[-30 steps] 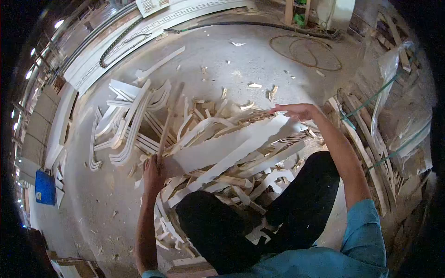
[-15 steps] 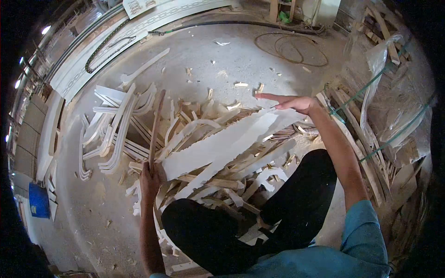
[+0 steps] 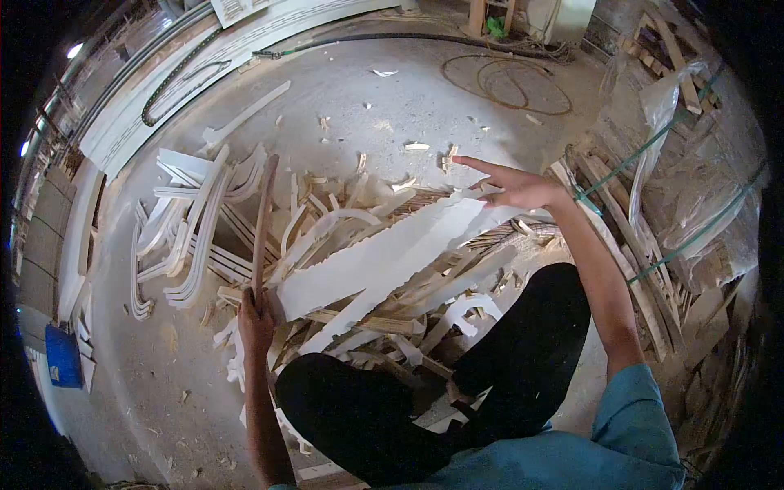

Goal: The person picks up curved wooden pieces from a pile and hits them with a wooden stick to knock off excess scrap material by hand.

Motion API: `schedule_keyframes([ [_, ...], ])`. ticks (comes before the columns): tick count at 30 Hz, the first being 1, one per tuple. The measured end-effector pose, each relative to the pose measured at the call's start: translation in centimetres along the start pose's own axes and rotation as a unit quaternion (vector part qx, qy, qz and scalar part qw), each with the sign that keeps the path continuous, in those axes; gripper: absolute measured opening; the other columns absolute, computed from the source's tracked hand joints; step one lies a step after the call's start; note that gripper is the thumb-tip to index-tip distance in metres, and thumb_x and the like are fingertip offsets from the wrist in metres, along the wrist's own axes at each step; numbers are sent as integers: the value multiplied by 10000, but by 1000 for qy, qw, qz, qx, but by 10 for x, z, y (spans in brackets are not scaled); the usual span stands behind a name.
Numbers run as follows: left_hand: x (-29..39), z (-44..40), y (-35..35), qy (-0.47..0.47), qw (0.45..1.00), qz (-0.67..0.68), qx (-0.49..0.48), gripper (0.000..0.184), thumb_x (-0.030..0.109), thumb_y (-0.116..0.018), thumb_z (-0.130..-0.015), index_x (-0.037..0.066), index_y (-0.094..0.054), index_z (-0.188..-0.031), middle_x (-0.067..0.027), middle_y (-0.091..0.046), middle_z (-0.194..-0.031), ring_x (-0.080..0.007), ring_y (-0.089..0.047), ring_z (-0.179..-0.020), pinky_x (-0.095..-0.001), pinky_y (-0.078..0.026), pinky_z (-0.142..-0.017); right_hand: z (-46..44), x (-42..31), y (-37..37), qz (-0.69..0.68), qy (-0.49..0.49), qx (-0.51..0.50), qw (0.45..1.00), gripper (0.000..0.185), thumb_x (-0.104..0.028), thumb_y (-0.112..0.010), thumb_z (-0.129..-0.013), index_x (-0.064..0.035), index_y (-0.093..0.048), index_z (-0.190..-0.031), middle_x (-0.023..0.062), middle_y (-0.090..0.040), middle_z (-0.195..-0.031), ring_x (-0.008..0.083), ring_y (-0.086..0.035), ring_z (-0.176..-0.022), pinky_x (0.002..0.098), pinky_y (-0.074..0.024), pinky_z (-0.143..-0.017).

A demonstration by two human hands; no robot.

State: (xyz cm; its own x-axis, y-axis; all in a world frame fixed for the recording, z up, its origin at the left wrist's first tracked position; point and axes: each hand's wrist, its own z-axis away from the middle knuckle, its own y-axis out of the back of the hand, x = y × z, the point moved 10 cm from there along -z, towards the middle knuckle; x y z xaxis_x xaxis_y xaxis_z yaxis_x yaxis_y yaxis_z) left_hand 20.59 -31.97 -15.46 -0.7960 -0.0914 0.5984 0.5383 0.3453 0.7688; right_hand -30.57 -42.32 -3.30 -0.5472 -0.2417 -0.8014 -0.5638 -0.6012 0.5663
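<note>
My left hand point(image 3: 256, 317) is closed around the lower end of a brown wooden stick point(image 3: 263, 220), which points up and away. Right beside that hand lies the near end of a long white sheet strip point(image 3: 380, 265) with ragged edges. My right hand point(image 3: 521, 189) is at the strip's far end, palm down with its fingers spread, and it grips nothing. Whether its fingertips touch the strip I cannot tell. Under the strip is a heap of wood offcuts point(image 3: 392, 324), some curved, and some thin brown sticks point(image 3: 502, 237).
Curved white pieces point(image 3: 200, 237) are stacked on the left. On the right, planks point(image 3: 621, 237) lie by plastic sheeting point(image 3: 690, 188) with green straps. A coiled hose point(image 3: 506, 86) and scattered chips lie on the floor ahead. A blue container point(image 3: 64, 357) stands far left.
My right hand's fingers have spread further apart over the far end of the strip. My left hand still holds the stick. The whole view has shifted slightly.
</note>
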Motion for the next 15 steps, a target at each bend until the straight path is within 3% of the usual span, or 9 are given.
schedule_keyframes([
  [2,-1,0,3,-28,999,-6,28,220,223,-542,-998,14,-541,-1068,-269,-639,-965,-474,-570,-908,-536,-443,-776,1,-4,-2,-13,0,10,1000,917,-96,-695,-862,-214,-157,-1595,96,-248,-1631,304,-440,-1382,416,-355,-1136],
  [4,-5,0,1,-34,999,21,17,235,232,-540,-1003,11,-549,-1082,-260,-636,-973,-470,-564,-922,-530,-448,-790,3,-7,1,16,2,46,999,887,-12,-660,-861,-223,-196,-1586,99,-321,-1601,319,-578,-1242,402,-415,-1089],
  [5,-7,0,-1,-34,999,22,15,235,232,-540,-1003,11,-549,-1082,-260,-636,-973,-470,-564,-922,-530,-448,-790,4,-7,-2,16,1,47,999,887,-12,-660,-861,-223,-196,-1586,99,-321,-1601,319,-578,-1242,402,-415,-1089],
  [7,-8,1,2,-15,1000,2,17,244,232,-546,-1001,6,-543,-1093,-255,-626,-978,-468,-559,-930,-527,-449,-797,6,-9,1,15,-1,93,996,839,119,-587,-842,-231,-315,-1554,181,-478,-1473,264,-586,-1220,366,-492,-979],
  [8,-7,1,3,-16,1000,3,16,244,232,-546,-1001,6,-543,-1093,-255,-626,-978,-468,-559,-930,-527,-449,-797,3,-11,-1,15,-1,94,995,839,119,-587,-842,-231,-315,-1554,181,-478,-1473,264,-586,-1220,366,-492,-979],
  [10,-6,4,5,-10,1000,-8,16,244,234,-553,-998,7,-532,-1085,-255,-618,-981,-469,-555,-934,-527,-447,-796,2,-19,4,86,-3,154,984,689,86,-591,-864,-206,-457,-1474,168,-651,-1266,237,-651,-1123,347,-512,-926],
  [11,-5,5,4,-11,1000,-8,14,244,234,-553,-998,7,-532,-1085,-255,-618,-981,-469,-555,-934,-527,-447,-796,3,-18,1,85,-5,155,984,689,86,-591,-864,-206,-457,-1474,168,-651,-1266,237,-651,-1123,347,-512,-926],
  [13,6,5,10,-35,998,-22,48,232,236,-559,-993,15,-519,-1052,-256,-614,-962,-468,-560,-916,-529,-444,-770,9,-14,15,47,-18,238,970,548,27,-625,-844,-148,-579,-1361,148,-728,-1050,227,-712,-968,344,-559,-807],
  [15,4,6,8,-9,1000,-6,27,225,234,-559,-992,20,-519,-1049,-256,-613,-951,-469,-562,-903,-530,-444,-762,6,-15,17,84,-11,250,965,526,16,-617,-856,-147,-582,-1355,135,-735,-1001,227,-717,-942,336,-557,-803],
])
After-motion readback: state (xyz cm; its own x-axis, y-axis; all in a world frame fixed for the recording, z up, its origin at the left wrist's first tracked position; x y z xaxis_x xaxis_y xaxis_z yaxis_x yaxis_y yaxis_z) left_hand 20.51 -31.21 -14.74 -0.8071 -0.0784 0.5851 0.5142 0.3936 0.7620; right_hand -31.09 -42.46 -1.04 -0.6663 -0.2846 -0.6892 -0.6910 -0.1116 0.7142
